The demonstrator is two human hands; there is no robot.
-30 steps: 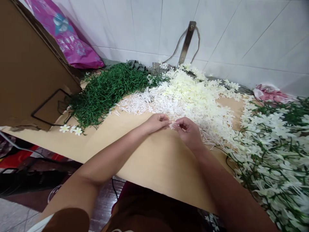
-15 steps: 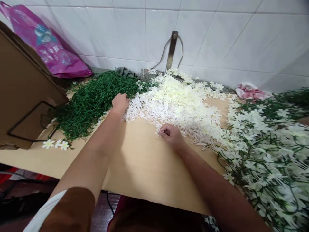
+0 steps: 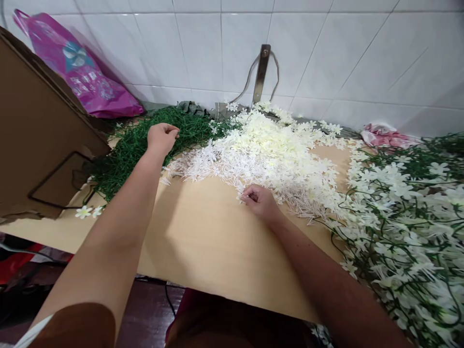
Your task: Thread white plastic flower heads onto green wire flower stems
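Note:
My left hand (image 3: 161,138) is over the pile of green artificial stems (image 3: 130,159), its fingertips pinched together; whatever they hold, if anything, is too small to make out. Near the front edge of the white heap, my right hand (image 3: 261,202) is closed in a pinch on a thin white flower stamen (image 3: 245,196). Loose white stamens (image 3: 217,166) lie between the two hands. Behind them, cream artificial petals (image 3: 268,137) are piled up.
Finished-looking white flower sprays with green stems (image 3: 398,232) heap up on the right. At left stand a cardboard box (image 3: 43,130) and a pink plastic bag (image 3: 97,87). A metal bracket (image 3: 261,72) is against the tiled wall, with a pink-white cloth (image 3: 389,136) farther right.
My left hand has moved left and slightly up, from the edge of the stamens to above the green stems. My right hand stays nearly in place, still pinching. The view has shifted slightly.

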